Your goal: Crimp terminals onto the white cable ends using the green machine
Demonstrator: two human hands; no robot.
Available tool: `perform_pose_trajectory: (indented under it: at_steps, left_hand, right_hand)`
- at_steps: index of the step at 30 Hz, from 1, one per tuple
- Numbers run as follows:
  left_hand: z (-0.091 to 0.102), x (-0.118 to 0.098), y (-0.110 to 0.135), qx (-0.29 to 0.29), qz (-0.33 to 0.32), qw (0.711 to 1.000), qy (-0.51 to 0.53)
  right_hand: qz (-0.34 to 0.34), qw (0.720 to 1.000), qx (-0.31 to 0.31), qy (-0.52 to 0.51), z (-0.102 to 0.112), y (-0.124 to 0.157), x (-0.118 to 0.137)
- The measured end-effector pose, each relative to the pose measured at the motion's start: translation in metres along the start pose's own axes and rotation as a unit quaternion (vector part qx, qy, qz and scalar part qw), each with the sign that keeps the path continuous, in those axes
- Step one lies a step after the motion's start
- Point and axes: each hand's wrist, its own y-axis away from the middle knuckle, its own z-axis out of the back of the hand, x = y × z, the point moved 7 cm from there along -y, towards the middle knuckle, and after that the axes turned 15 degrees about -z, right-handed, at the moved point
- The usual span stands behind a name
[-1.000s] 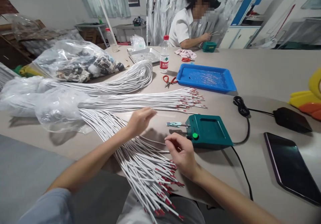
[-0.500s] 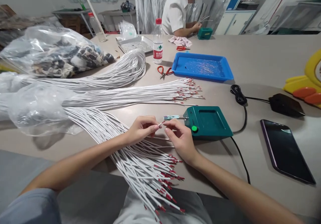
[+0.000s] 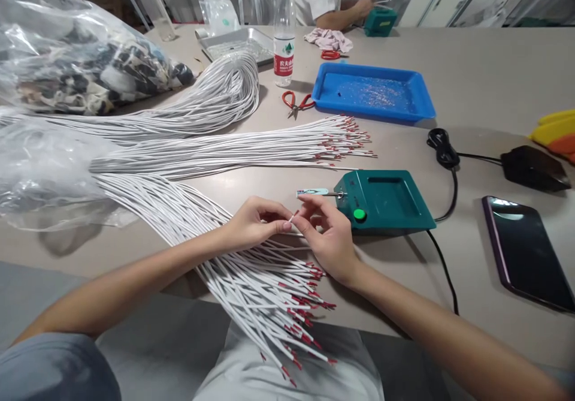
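My left hand (image 3: 258,224) is closed, thumb and forefinger pinching a white cable near its end (image 3: 293,217). My right hand (image 3: 330,239) meets it there, thumb and fingertips bent around the same cable end, mostly hiding the tip. Beneath my left hand and forearm fans a bundle of white cables (image 3: 251,287), many with red ends pointing toward my lap. Just beyond my right hand stands a green box-shaped device (image 3: 395,200) with a green button; a light-blue clip-like piece (image 3: 314,192) sticks out of its left side.
Behind lie more white cables (image 3: 215,149), red-handled cutters (image 3: 294,106), a blue tray (image 3: 375,110) with small scraps, and a water bottle (image 3: 284,41). A phone (image 3: 527,251) and black cord (image 3: 442,149) are at right. Another person's hand (image 3: 366,8) works across the table.
My right fingertips have come in onto the cable end beside my left fingertips and curled more. The view has tilted down, so the table things appear higher.
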Motion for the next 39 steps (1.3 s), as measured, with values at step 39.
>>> perform_pose_trajectory:
  at_steps: [39]
  left_hand:
    - [0.003, 0.02, 0.002, -0.026, 0.115, 0.984, 0.134]
  right_hand:
    - [-0.071, 0.996, 0.014, -0.054, -0.002, -0.008, -0.004]
